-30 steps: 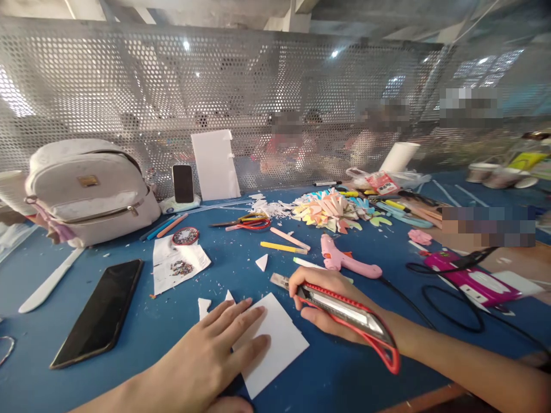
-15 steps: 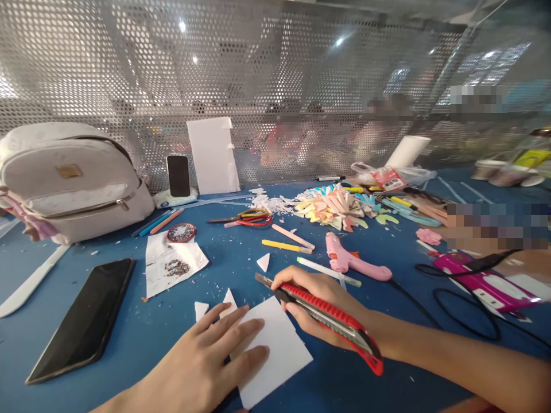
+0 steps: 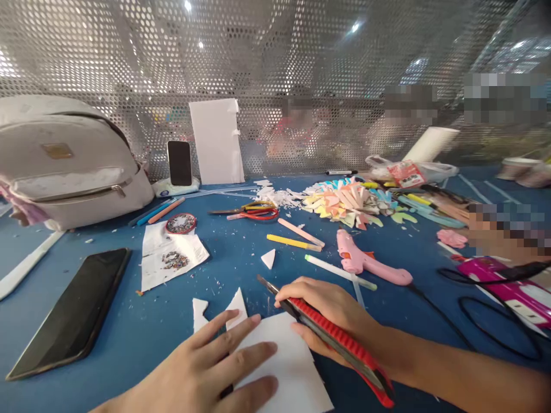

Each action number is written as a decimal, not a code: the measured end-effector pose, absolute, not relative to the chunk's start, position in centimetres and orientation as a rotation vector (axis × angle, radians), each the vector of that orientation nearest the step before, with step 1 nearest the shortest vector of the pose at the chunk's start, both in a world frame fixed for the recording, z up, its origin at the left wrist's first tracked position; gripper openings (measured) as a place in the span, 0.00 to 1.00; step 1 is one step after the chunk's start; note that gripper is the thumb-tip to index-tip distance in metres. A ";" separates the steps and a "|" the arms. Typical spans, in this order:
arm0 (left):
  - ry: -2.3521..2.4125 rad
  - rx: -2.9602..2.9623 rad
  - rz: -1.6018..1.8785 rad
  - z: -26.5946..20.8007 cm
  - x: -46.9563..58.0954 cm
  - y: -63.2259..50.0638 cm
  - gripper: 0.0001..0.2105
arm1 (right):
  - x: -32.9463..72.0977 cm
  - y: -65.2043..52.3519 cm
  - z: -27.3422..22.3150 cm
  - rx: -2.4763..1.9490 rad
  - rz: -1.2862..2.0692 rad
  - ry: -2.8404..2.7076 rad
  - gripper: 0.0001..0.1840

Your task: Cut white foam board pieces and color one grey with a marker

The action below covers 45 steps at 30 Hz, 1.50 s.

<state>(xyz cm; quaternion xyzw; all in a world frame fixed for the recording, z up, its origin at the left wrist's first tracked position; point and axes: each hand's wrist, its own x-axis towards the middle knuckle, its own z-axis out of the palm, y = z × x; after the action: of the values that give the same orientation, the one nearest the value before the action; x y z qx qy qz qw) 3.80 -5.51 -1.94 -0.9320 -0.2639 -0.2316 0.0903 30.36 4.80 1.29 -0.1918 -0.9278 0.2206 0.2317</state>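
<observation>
My right hand (image 3: 331, 315) is closed around a red box cutter (image 3: 331, 332), its blade out and pointing to the upper left, just above the far edge of a white foam sheet (image 3: 293, 367). With fingers spread, my left hand (image 3: 224, 361) lies flat on the left part of that sheet. White offcuts (image 3: 237, 307) lie by its fingertips, one of them partly under them. Farther up, a small white triangle (image 3: 268, 258) rests on the blue table.
A pink glue gun (image 3: 370, 261) with a black cord lies to the right, near a magenta power strip (image 3: 503, 289). Pens (image 3: 293, 242), scissors (image 3: 247, 210) and a pile of coloured cut pieces (image 3: 344, 201) are farther back. On the left are a phone (image 3: 71, 312) and a backpack (image 3: 73, 166).
The view has shifted slightly. The box cutter has tilted, its handle now lower and steeper. My left hand still presses the sheet with its fingers spread.
</observation>
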 end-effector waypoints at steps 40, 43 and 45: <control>-0.771 -2.915 -0.931 -0.5 4.1 -5.9 0.17 | 30.1 4.3 1.6 -0.540 0.711 -2.468 0.17; -0.796 -2.901 -0.878 -0.4 4.0 -5.9 0.19 | 30.0 4.3 1.5 -0.559 0.746 -2.462 0.16; -0.874 -2.880 -0.720 -0.1 3.9 -6.0 0.22 | 30.0 4.3 1.5 -0.575 0.812 -2.456 0.16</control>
<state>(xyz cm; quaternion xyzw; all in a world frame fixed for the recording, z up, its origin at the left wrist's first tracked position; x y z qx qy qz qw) 3.93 -5.98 -0.06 -0.9304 -0.2823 -0.2325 0.0235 30.01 4.25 1.53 -0.2103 -0.8990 0.2973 0.2432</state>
